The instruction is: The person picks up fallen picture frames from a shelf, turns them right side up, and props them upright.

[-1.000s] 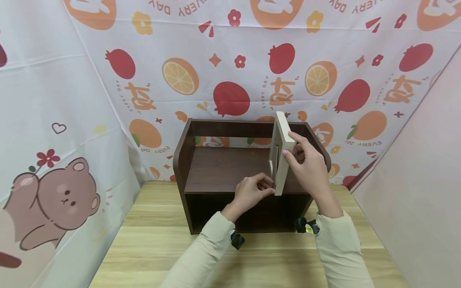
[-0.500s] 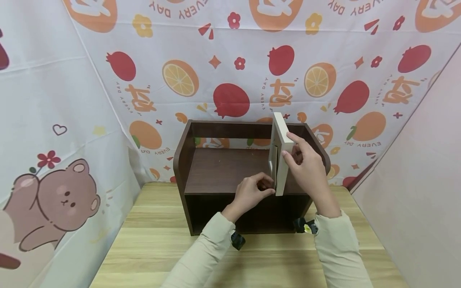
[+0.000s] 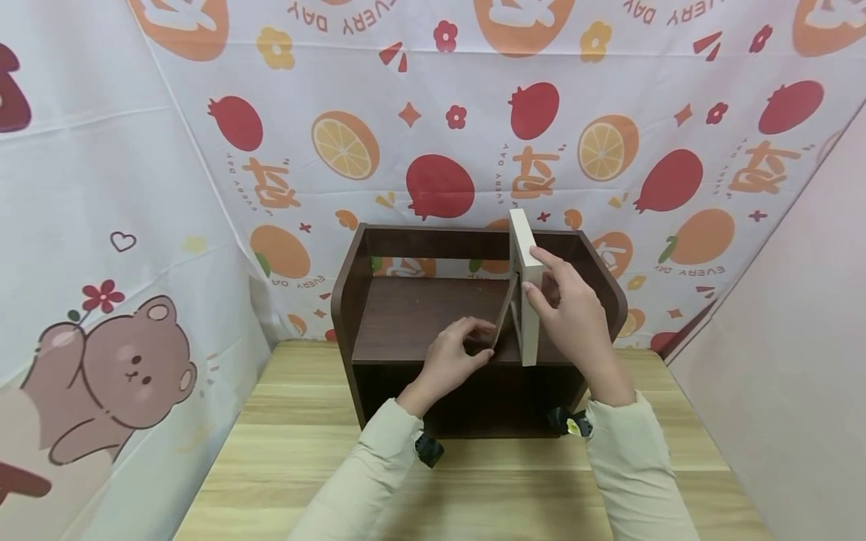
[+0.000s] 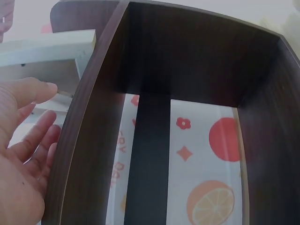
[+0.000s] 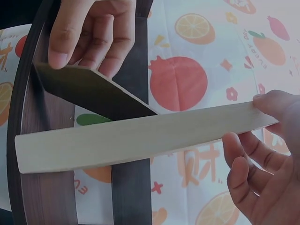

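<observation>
Behind frame (image 3: 531,323) and shelf (image 3: 413,319) hangs printed cloth (image 3: 399,90).

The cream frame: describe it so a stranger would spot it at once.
Find the dark brown shelf standing on the wooden table. At its upper level, right of centre in the head view, the cream frame stands upright, gripped by the right hand. It is the thick, pale slab seen edge-on, unlike the dark shelf and the thin, darker flap slanting from its side.

Fruit-print backdrop (image 3: 487,158) behind wood-grain table (image 3: 291,443), bear-print cloth (image 3: 115,203) at left.
</observation>
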`<action>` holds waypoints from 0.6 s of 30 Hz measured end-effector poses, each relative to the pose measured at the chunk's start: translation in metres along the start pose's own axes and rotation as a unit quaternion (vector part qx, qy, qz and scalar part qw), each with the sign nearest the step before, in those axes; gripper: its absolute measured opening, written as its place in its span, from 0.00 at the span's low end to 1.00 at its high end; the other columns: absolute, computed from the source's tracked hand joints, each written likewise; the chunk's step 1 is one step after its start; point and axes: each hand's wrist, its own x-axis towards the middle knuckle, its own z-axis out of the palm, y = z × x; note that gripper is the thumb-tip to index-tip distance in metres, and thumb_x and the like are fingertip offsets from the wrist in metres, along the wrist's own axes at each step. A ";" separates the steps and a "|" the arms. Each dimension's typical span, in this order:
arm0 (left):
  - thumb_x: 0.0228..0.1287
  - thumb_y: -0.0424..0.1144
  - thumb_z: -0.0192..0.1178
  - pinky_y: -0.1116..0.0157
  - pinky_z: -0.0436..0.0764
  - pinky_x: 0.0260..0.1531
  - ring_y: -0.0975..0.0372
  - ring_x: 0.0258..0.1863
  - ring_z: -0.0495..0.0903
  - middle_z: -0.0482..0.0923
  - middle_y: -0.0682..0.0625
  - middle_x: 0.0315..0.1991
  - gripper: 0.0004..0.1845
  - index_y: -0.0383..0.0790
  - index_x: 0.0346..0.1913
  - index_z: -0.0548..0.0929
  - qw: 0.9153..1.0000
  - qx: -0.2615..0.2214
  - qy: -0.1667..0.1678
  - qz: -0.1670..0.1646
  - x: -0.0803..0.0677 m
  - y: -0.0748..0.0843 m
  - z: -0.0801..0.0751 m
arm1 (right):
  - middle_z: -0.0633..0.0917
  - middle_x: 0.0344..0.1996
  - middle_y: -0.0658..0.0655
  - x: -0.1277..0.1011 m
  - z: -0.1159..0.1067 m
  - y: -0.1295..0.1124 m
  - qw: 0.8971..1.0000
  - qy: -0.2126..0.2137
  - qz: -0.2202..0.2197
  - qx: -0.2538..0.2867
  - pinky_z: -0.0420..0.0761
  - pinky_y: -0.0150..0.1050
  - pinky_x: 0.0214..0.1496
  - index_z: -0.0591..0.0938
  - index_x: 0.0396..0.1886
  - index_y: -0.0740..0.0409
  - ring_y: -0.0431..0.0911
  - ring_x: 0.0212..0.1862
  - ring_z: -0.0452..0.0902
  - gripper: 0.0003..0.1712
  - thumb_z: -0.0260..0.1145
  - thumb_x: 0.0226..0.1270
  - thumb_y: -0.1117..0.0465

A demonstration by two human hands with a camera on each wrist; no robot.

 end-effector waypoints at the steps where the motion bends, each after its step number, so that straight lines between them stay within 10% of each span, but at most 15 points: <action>1: 0.59 0.37 0.68 0.60 0.81 0.42 0.60 0.46 0.80 0.81 0.53 0.47 0.18 0.49 0.53 0.81 1.000 0.000 0.001 0.001 0.000 -0.001 -0.002 | 0.77 0.34 0.57 0.000 0.001 -0.001 1.000 -0.001 -0.002 -0.006 0.66 0.38 0.27 0.71 0.67 0.49 0.47 0.30 0.70 0.28 0.64 0.68 0.58; 18: 0.61 0.29 0.61 0.64 0.81 0.39 0.62 0.41 0.81 0.81 0.51 0.47 0.18 0.46 0.53 0.80 0.999 -0.034 0.029 -0.002 -0.005 -0.016 -0.016 | 0.76 0.33 0.56 0.005 0.016 -0.011 0.999 -0.018 -0.035 -0.025 0.66 0.36 0.23 0.72 0.66 0.48 0.44 0.27 0.68 0.27 0.64 0.67 0.56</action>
